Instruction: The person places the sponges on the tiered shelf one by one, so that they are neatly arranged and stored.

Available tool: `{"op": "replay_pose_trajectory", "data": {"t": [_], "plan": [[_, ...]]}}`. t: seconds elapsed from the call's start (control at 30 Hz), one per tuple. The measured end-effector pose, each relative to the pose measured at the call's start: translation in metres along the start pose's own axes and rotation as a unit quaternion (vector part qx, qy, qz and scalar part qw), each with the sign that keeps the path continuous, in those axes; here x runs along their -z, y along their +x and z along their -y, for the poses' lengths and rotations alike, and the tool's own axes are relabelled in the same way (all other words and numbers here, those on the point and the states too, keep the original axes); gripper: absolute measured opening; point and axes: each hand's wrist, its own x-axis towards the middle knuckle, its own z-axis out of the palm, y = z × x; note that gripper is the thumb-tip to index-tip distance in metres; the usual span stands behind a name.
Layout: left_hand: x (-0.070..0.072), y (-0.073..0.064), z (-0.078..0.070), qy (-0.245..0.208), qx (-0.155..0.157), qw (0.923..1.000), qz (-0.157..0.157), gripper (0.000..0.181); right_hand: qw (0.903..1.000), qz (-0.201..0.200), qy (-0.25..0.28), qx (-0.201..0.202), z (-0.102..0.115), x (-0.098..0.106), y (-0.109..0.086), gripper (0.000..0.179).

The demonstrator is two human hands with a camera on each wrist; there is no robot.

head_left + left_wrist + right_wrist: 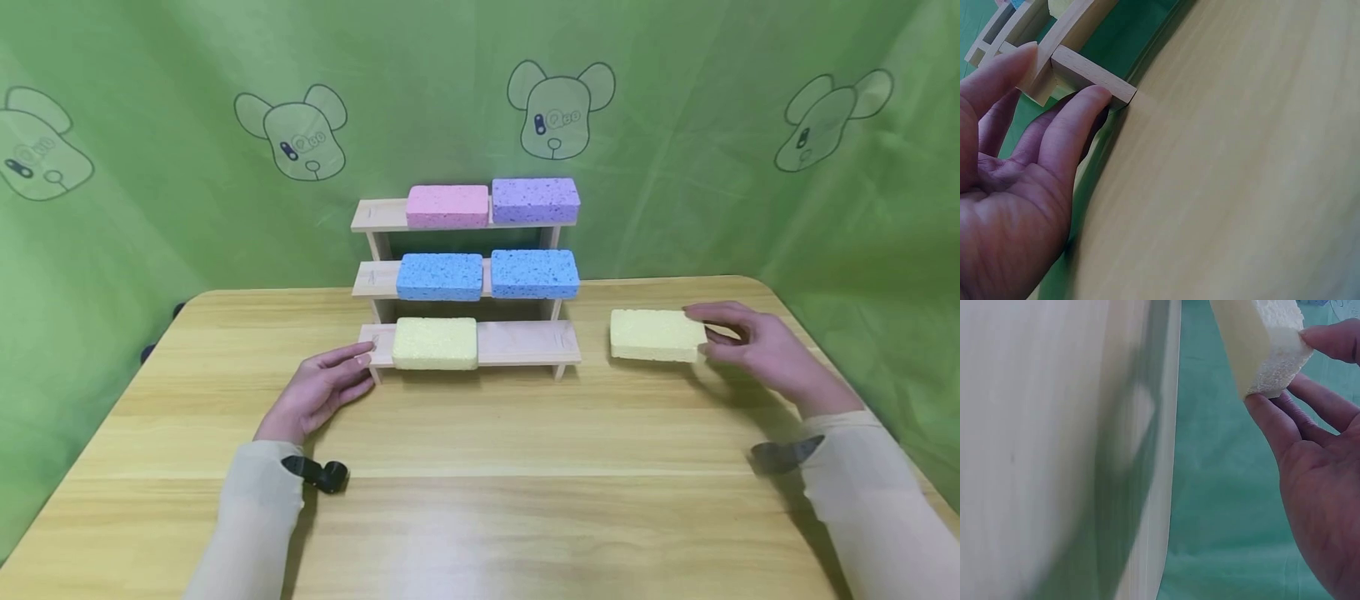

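My right hand [765, 346] pinches a pale yellow sponge [656, 335] by its right end, above the table beside the rack. In the right wrist view, the thumb is on one face of the sponge [1263, 347] and fingertips are at its lower edge. My left hand [326, 392] holds the left end of a three-step wooden display rack [528, 343], fingertips at the bottom board and its leg [1094, 75]. Another yellow sponge [435, 343] lies on the left half of the bottom step, with bare board to its right.
Two blue sponges, left [439, 277] and right [535, 273], sit on the middle step. A pink sponge [447, 207] and a purple sponge [536, 200] are on the top step. A green curtain [435, 100] hangs behind the wooden table [480, 500].
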Motion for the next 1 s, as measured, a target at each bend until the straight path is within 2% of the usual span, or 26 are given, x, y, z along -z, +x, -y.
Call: {"op": "replay_pose_trajectory", "data": {"t": [0.53,1.0], "plan": [[-0.001,0.0,0.0,-0.002,0.002,1.0,-0.002,0.025,0.9984,-0.011,0.026,0.048,0.018,0.001,-0.005,0.049],[0.0,0.0,0.0,0.005,0.0,1.0,0.001,0.028,0.9958,0.017,0.052,0.074,0.042,-0.007,-0.006,0.048]]}}
